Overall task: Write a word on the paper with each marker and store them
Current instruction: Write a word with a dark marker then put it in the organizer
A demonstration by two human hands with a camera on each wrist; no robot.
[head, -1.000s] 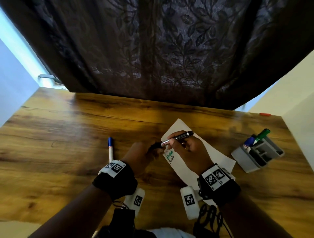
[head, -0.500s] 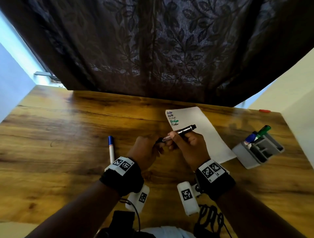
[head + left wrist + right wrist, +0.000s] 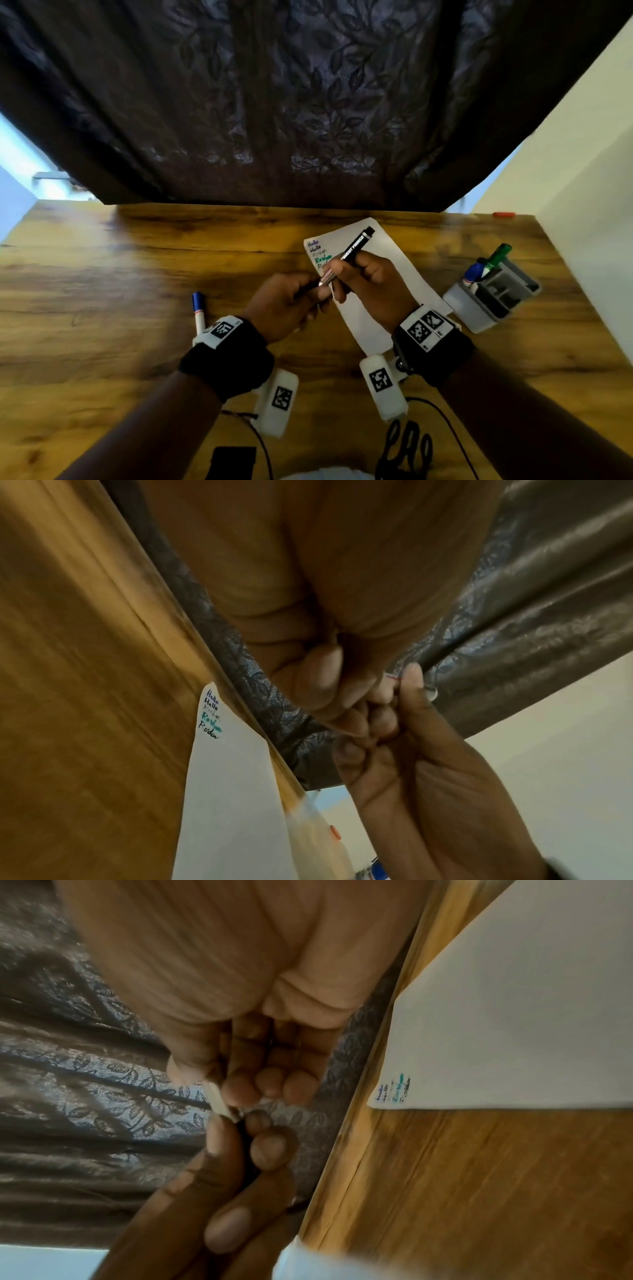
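My right hand (image 3: pixel 346 277) grips a black marker (image 3: pixel 354 248) by its barrel, the rear end pointing away over the white paper (image 3: pixel 387 250). My left hand (image 3: pixel 310 291) pinches the black cap (image 3: pixel 308 287) at the marker's tip end; the tip itself is hidden by fingers. In the right wrist view the black cap (image 3: pixel 246 1139) sits between left fingers just past the marker's pale collar (image 3: pixel 219 1099). Several written words (image 3: pixel 209 715) fill the paper's far left corner. A blue-capped marker (image 3: pixel 198 310) lies on the table to the left.
A grey organizer (image 3: pixel 493 298) stands at the right, holding a green marker (image 3: pixel 498 255) and a blue one (image 3: pixel 474 270). A dark curtain (image 3: pixel 308 102) hangs behind the wooden table (image 3: pixel 102 274). Cables (image 3: pixel 407 448) lie near the front edge.
Both hands have drawn back from over the written words toward me. The marker's rear end has swung up and away. The left hand has stayed at the tip with the cap.
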